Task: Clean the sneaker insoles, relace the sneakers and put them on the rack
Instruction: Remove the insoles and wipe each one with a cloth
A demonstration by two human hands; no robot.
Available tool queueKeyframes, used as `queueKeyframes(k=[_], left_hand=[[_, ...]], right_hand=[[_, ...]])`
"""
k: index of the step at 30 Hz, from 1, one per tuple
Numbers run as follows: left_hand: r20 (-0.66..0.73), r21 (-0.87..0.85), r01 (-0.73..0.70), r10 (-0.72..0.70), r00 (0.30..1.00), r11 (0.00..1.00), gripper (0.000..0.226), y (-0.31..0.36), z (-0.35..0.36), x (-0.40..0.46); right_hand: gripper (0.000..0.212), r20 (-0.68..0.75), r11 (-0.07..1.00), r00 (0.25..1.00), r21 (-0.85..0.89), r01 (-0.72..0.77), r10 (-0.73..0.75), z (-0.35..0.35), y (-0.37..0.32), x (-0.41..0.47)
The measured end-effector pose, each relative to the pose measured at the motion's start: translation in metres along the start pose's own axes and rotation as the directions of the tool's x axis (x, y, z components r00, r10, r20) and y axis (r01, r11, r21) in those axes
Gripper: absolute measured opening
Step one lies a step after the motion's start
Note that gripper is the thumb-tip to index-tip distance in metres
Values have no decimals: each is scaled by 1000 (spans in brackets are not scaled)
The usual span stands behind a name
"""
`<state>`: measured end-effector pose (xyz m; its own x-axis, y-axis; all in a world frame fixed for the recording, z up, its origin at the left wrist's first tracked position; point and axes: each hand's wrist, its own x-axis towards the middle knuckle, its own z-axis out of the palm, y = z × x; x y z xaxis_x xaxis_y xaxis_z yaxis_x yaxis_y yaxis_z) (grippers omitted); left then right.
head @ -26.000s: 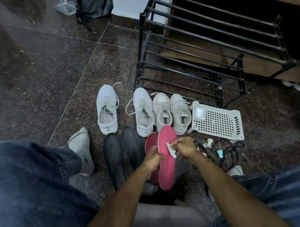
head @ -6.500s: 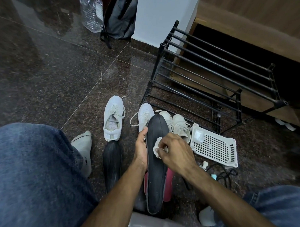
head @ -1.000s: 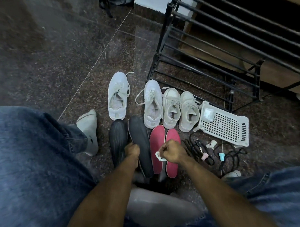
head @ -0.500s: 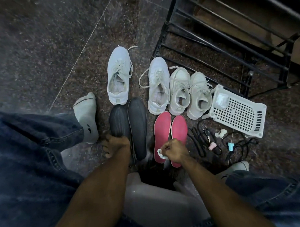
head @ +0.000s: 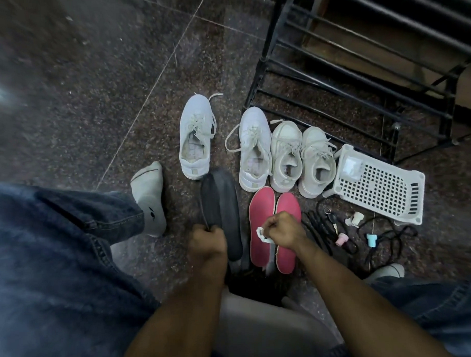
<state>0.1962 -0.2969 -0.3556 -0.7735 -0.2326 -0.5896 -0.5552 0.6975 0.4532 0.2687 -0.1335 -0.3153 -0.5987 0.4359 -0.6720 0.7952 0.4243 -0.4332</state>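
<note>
The black insole (head: 212, 203) is gripped at its heel by the left hand (head: 207, 240), cleaning apparently underway; next the right hand (head: 281, 230), clenching a white wipe (head: 262, 234), should rub it.

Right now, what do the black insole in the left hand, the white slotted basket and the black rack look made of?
Black insole gripped by the left hand: looks like matte foam or rubber, dull with no shine, though blurred. White slotted basket: moulded plastic, going by the regular grid holes and smooth rim. Black rack: probably painted metal tubing, thin straight bars with a faint sheen.
</note>
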Motion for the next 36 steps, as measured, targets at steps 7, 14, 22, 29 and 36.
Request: queueKeyframes(k=[7, 14, 22, 29, 36], left_hand=[[42, -413, -131, 162, 986, 901, 13, 40, -10, -25], [517, -631, 53, 369, 772, 774, 20, 99, -36, -57], [726, -680, 451, 441, 528, 579, 50, 109, -54, -79], [765, -644, 527, 464, 447, 554, 65, 110, -58, -74], [786, -618, 486, 463, 410, 618, 50, 108, -43, -86]], right_hand=[[31, -171, 912, 979, 372, 171, -114, -21, -22, -15], [23, -412, 851, 874, 333, 407, -257, -54, -40, -42], [16, -377, 908, 857, 86, 409, -350, -48, -47, -71], [18, -321, 758, 691, -363, 542, -647, -49, -64, -100], [23, -505, 879, 737, -399, 262, -449, -112, -100, -73]])
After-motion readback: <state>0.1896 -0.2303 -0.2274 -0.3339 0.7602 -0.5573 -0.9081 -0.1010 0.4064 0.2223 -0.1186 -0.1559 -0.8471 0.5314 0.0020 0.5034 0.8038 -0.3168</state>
